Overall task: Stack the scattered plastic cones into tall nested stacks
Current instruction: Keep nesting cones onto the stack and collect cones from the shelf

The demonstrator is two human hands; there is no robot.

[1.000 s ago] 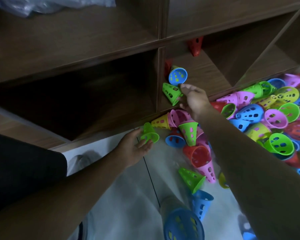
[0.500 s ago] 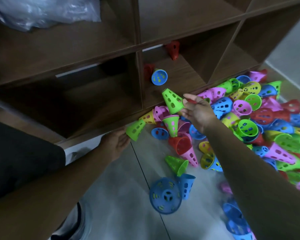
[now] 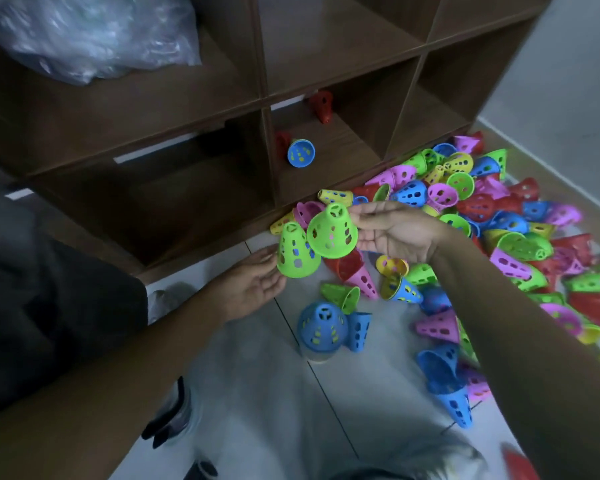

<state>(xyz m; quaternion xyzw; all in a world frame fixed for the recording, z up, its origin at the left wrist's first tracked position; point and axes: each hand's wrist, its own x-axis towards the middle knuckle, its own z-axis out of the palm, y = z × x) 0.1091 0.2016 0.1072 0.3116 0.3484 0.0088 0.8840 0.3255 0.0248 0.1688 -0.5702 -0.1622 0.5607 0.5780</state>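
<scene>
From my feed, the bottom edge is the murkiest part: a pale blurred shape (image 3: 430,459) and something dark by my left forearm that I cannot identify. My right arm covers part of the cone pile (image 3: 499,216), and the pile runs off the right edge. A crinkled clear plastic bag (image 3: 84,32) on the upper shelf is cut off at the top.

My left hand (image 3: 253,285) has a green cone (image 3: 293,251) at its fingertips, narrow end up; the fingers look nearly straight, and I cannot tell how firmly they hold it. My right hand (image 3: 392,233) pinches a second green cone (image 3: 331,230) by its side, tilted, touching the first.

The floor (image 3: 257,393) is pale tile with dark grout lines. A blue cone stack (image 3: 321,327) stands on it near a lying blue cone (image 3: 359,332). Behind is a dark brown wooden shelf unit (image 3: 326,64); one lower cubby holds a blue cone on its side (image 3: 301,153) and a red cone (image 3: 323,105)
</scene>
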